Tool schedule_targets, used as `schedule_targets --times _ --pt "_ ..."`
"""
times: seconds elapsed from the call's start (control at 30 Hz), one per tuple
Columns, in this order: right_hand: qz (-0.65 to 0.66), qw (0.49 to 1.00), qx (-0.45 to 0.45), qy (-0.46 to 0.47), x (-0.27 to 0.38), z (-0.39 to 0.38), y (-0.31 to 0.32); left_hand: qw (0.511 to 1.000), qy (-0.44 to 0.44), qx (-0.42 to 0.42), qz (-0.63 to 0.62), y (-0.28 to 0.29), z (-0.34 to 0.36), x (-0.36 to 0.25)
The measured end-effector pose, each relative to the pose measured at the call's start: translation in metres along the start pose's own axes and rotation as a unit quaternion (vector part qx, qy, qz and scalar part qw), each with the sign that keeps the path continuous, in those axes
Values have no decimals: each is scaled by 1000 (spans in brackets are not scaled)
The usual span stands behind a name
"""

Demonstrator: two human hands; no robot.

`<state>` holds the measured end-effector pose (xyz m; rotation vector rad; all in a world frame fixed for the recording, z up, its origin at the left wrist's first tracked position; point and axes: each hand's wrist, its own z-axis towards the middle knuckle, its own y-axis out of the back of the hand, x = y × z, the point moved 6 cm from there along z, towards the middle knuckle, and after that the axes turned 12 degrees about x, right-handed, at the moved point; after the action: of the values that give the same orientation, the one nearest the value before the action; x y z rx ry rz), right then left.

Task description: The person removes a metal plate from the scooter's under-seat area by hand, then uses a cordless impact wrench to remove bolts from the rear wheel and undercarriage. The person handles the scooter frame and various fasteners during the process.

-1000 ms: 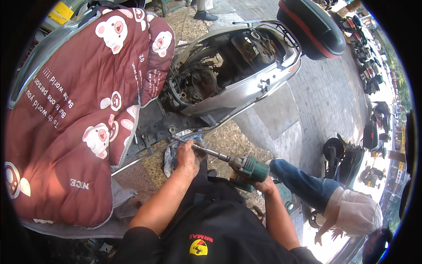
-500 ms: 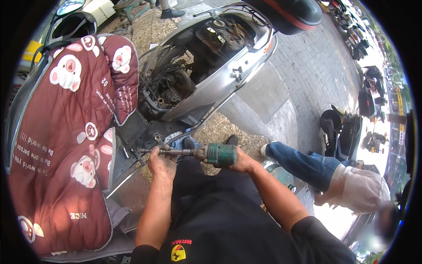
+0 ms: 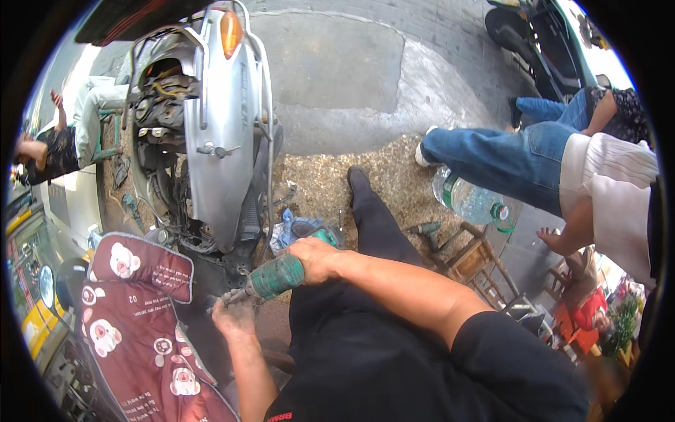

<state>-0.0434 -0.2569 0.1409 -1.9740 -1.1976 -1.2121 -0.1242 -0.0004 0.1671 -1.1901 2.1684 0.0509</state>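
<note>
My right hand [image 3: 314,261] grips the handle of a green electric impact wrench [image 3: 278,276] in front of my body. The tool points to the left and slightly down toward me. My left hand [image 3: 235,315] is closed around the shaft at its front end, so the tip is mostly hidden. Just beyond the wrench stands a silver scooter [image 3: 221,133], its seat off and its inner parts exposed. To the left of my left hand lies a maroon quilted scooter cover [image 3: 137,323] with bear pictures.
A second, smaller power tool [image 3: 426,231] lies by a wooden stool [image 3: 472,261] at my right. Behind them are a large clear water bottle [image 3: 470,198] and a standing person in jeans [image 3: 499,156]. A blue rag [image 3: 287,228] lies near the scooter. Another person [image 3: 60,148] is at far left.
My view has turned to the right, so the scooter and cover sit farther left. The wrench, level before, now slants down to the left, still in both hands.
</note>
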Motion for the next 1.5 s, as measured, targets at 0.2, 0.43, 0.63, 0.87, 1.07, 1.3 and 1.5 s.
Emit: schedule_targets --times 0.2,0.43,0.63,0.87,1.07,1.3,1.5 --pt "108 992 -60 -30 -77 -31 30 993 56 14 100 -58 42 50" --pt "162 980 -108 -34 -138 -40 29 978 118 -39 166 -75 72 95" --pt "190 973 -125 -40 -167 -39 22 962 128 -70 230 -75 82 116" --pt "200 966 -161 -37 -190 -40 25 962 153 -64 219 -84 92 134" --pt "178 975 -125 -47 -182 -46 36 962 150 -86 211 -86 82 136" --pt "89 993 -58 -59 -136 -36 32 986 110 -70 102 -66 51 121" --pt "-19 992 48 -111 -82 -2 4 992 83 -95 -24 11 38 101"
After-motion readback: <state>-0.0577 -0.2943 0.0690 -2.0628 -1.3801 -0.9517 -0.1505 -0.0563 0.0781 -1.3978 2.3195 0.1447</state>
